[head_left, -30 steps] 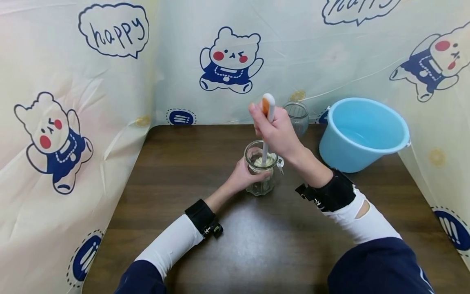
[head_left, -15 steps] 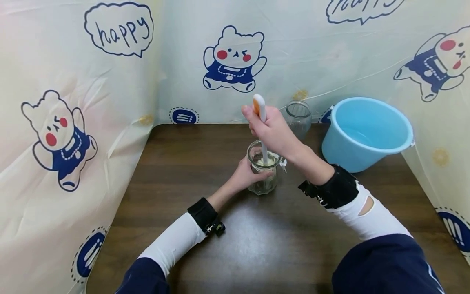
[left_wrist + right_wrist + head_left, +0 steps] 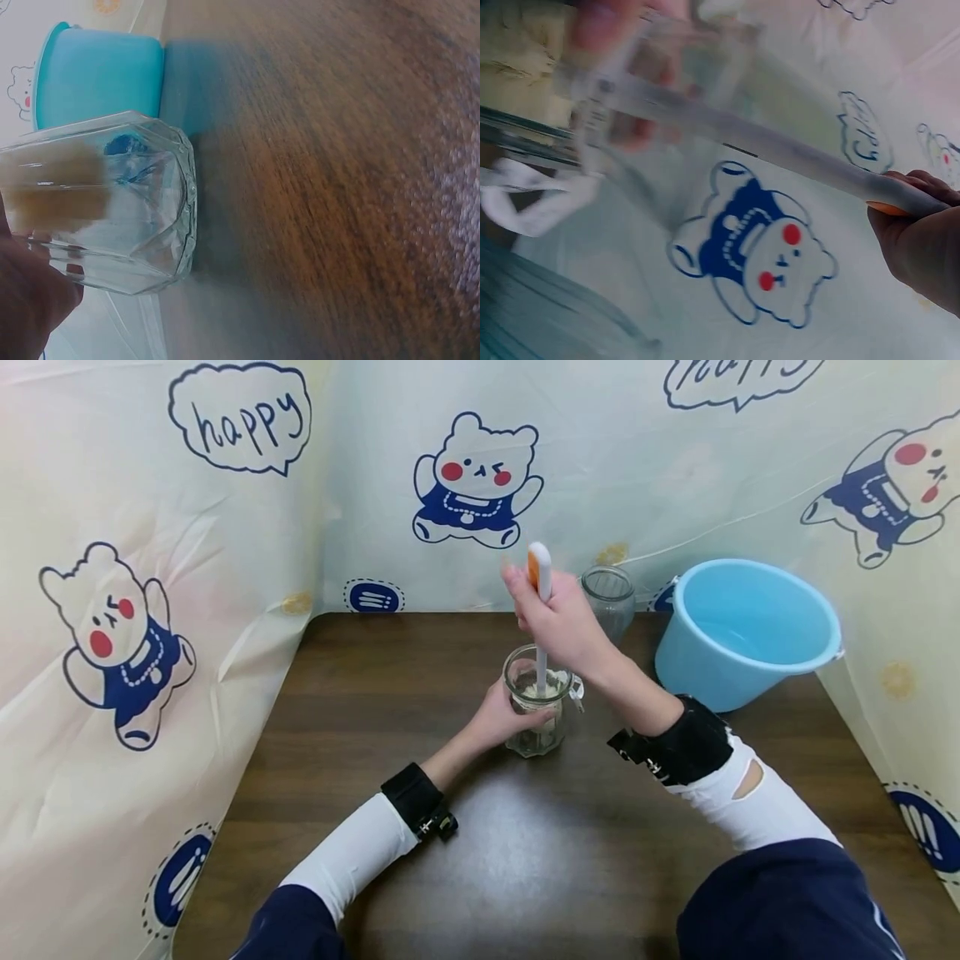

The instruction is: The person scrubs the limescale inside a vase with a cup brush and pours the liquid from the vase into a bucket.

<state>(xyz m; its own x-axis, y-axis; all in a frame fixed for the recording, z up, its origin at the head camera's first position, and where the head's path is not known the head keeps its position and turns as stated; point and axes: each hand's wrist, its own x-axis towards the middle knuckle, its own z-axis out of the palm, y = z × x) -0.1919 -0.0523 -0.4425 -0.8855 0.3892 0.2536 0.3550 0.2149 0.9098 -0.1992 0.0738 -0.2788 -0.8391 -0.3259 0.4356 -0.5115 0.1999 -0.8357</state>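
Note:
In the head view a clear glass jar (image 3: 534, 739) stands on the table, its round mouth facing up. My left hand (image 3: 502, 718) grips the jar's side, thumb across the front below the rim. My right hand (image 3: 564, 620) wraps round the white and orange handle of a bottle brush (image 3: 542, 672), thumb up near its top end. The brush stands nearly upright, with its pale head down inside the jar. Through the glass in the left wrist view, that brush head (image 3: 56, 187) shows as a blurred beige mass above the jar's faceted base.
A second glass jar (image 3: 611, 602) stands behind my right hand, near the back wall. To its right is a light blue bucket (image 3: 693, 664). Printed cloth (image 3: 360, 493) hangs behind and beside the brown table (image 3: 480, 893). A white tag (image 3: 536, 199) hangs at the held jar's neck.
The right hand and the brush handle shift left, then back right and slightly up. The left hand keeps its grip, and the jar stays nearly in place.

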